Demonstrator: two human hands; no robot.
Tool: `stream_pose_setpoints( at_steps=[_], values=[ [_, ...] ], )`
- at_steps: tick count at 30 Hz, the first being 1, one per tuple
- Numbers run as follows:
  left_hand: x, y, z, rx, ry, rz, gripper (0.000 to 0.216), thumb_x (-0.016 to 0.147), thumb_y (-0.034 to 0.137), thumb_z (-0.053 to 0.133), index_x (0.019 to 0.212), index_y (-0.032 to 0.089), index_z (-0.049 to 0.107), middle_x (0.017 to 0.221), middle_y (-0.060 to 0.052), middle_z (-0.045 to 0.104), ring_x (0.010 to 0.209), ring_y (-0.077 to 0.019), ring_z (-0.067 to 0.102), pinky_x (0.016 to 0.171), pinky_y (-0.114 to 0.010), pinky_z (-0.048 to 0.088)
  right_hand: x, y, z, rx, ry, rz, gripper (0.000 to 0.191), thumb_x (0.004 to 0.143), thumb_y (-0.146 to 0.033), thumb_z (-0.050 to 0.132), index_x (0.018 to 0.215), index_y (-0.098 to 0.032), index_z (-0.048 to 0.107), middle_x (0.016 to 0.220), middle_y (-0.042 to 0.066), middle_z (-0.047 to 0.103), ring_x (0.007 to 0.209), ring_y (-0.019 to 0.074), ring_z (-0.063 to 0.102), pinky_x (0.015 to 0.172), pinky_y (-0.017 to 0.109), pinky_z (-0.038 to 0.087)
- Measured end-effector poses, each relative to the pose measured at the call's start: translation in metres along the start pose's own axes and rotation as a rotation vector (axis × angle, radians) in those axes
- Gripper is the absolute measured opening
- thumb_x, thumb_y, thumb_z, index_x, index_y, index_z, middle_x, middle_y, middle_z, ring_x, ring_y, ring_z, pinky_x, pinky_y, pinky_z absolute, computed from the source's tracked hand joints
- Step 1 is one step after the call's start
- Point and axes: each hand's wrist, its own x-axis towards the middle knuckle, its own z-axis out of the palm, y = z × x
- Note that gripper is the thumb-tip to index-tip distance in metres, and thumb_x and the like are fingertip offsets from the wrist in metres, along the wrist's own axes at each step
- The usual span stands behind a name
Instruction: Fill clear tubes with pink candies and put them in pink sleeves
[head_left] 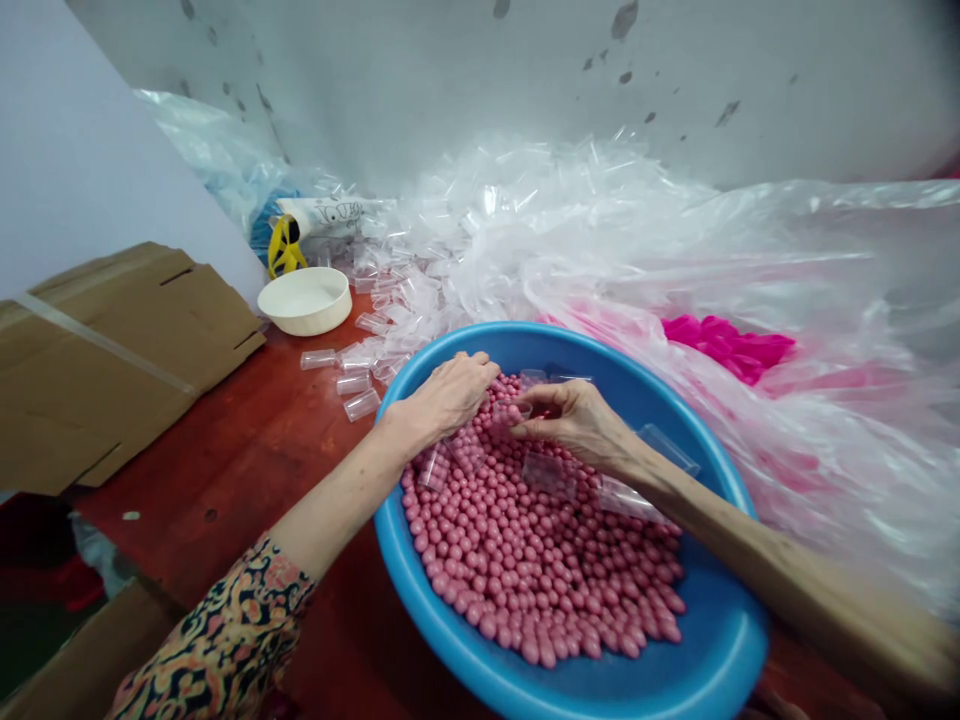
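Left hand (450, 392) knuckles up; right hand (576, 424) side-on, thumb (531, 430) opposing fingers (538, 395); forearms (341, 508) angled inward.

Red-brown tabletop (210, 465): blue basin (720, 640), loose clear plastic tubes (361, 404), round white dish (319, 318), flattened cardboard (112, 370) at left.

Across the top of the frame, a pale wall (450, 80) with dark blotches (624, 20). At upper left, a plain white panel (112, 150); below it, brown cardboard (127, 395) crossed by a pale strip (105, 343). Left of centre, on the reddish tabletop (225, 430), a shallow white dish (304, 302) near a yellow object (283, 248). At right, bright pink pieces (724, 345) amid clear plastic sheeting (847, 280).
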Motion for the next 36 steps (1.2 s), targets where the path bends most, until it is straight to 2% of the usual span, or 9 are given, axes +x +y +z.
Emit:
stream_pose_setpoints(
  at_steps=[7,12,16,20,24,28,32,34,36],
  values=[
    [0.0,-0.002,0.002,-0.019,0.013,0.01,0.02,0.092,0.011,0.035,0.107,0.017,0.046,0.11,-0.008,0.053,0.103,-0.0199,0.05,0.092,-0.035,0.039,0.003,0.0,-0.006,0.044,0.047,0.029,0.021,0.064,-0.035,0.07,0.065,-0.014,0.066,0.06,-0.003,0.054,0.058,0.0108,0.047,0.054,0.022,0.037],
    [0.0,-0.001,0.0,-0.018,0.012,0.011,0.022,0.091,0.011,0.033,0.107,0.017,0.047,0.107,-0.008,0.054,0.099,-0.0202,0.051,0.089,-0.036,0.04,0.0,-0.003,-0.003,0.158,0.087,0.023,0.041,0.066,-0.035,0.069,0.101,-0.014,0.065,0.071,0.0,0.063,0.066,0.0155,0.058,0.062,0.027,0.045],
    [0.001,0.0,0.0,-0.008,0.012,0.009,0.021,0.092,0.012,0.032,0.107,0.016,0.047,0.106,-0.008,0.053,0.096,-0.0203,0.05,0.087,-0.035,0.041,-0.001,-0.004,-0.001,0.059,-0.037,-0.007,0.028,0.068,-0.03,0.067,0.091,-0.015,0.069,0.064,-0.002,0.061,0.059,0.013,0.054,0.056,0.025,0.043],
    [0.0,0.0,-0.001,-0.004,0.014,0.012,0.022,0.093,0.013,0.032,0.109,0.016,0.047,0.106,-0.008,0.052,0.097,-0.0201,0.05,0.087,-0.034,0.04,-0.001,-0.003,-0.002,-0.014,0.115,-0.026,0.028,0.065,-0.027,0.069,0.089,-0.015,0.069,0.066,-0.002,0.062,0.061,0.0131,0.053,0.058,0.024,0.042],
    [-0.001,0.0,0.0,-0.002,0.014,0.012,0.022,0.093,0.013,0.032,0.109,0.016,0.047,0.108,-0.008,0.051,0.098,-0.0198,0.049,0.088,-0.033,0.04,0.001,-0.004,-0.002,0.0,0.052,-0.037,0.024,0.064,-0.027,0.069,0.085,-0.015,0.069,0.066,-0.002,0.06,0.061,0.0121,0.05,0.057,0.024,0.04],
    [0.001,-0.001,0.001,-0.003,0.008,0.008,0.02,0.092,0.013,0.034,0.107,0.017,0.047,0.106,-0.006,0.052,0.095,-0.0185,0.049,0.087,-0.032,0.04,0.002,-0.01,-0.004,0.074,0.103,0.012,0.023,0.062,-0.026,0.07,0.081,-0.014,0.067,0.068,-0.001,0.06,0.063,0.0123,0.051,0.059,0.024,0.04],
    [0.002,-0.001,0.0,-0.005,0.013,0.003,0.018,0.092,0.013,0.032,0.1,0.016,0.048,0.1,-0.007,0.053,0.089,-0.0187,0.05,0.084,-0.033,0.041,0.006,-0.012,-0.006,0.18,0.149,-0.037,0.023,0.064,-0.03,0.071,0.08,-0.015,0.064,0.074,0.001,0.063,0.067,0.0139,0.056,0.062,0.026,0.044],
    [0.002,-0.002,0.001,-0.008,0.018,0.008,0.018,0.093,0.013,0.031,0.098,0.016,0.048,0.099,-0.007,0.053,0.089,-0.0186,0.05,0.084,-0.033,0.041,0.009,-0.011,-0.005,0.107,0.222,-0.087,0.023,0.066,-0.031,0.07,0.081,-0.015,0.063,0.076,0.002,0.065,0.069,0.0149,0.057,0.064,0.027,0.045],
    [0.002,-0.003,0.002,-0.01,0.02,0.014,0.017,0.092,0.013,0.033,0.1,0.017,0.047,0.1,-0.006,0.052,0.091,-0.0186,0.05,0.085,-0.033,0.041,0.012,-0.01,-0.003,-0.045,0.225,-0.101,0.018,0.066,-0.029,0.068,0.077,-0.015,0.064,0.071,0.001,0.065,0.067,0.015,0.056,0.062,0.026,0.043]
  ],
)
